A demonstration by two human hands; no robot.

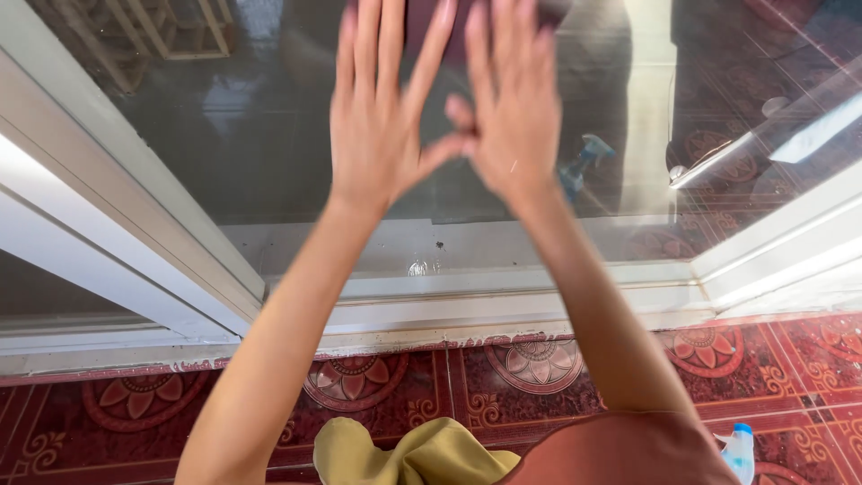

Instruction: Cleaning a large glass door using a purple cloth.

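The glass door [224, 117] fills most of your view, a dark pane that mirrors the patterned floor and a spray bottle. Its white frame [135, 224] runs slanting down the left side, and the white sill [503, 305] lies along the bottom, meeting another frame piece at the right. Below the sill the red tiled floor [135, 404] spreads across with round flower patterns.

Both your arms reach up to the pane. Your left hand [377, 126] lies flat with the fingers spread wide, its thumb stretched toward the other hand. Your right hand [512, 117] is flat too, fingers close together and pointing up, and its thumb touches the left thumb. Neither grip pinches anything; both palms press on a dark red cloth [440, 27] held against the glass at the top edge of the view, mostly hidden under your fingers and partly out of frame.

Near your body a yellow cloth [404, 454] lies crumpled on the floor. At the lower right a small spray bottle [738, 454] with a blue top stands on the tiles
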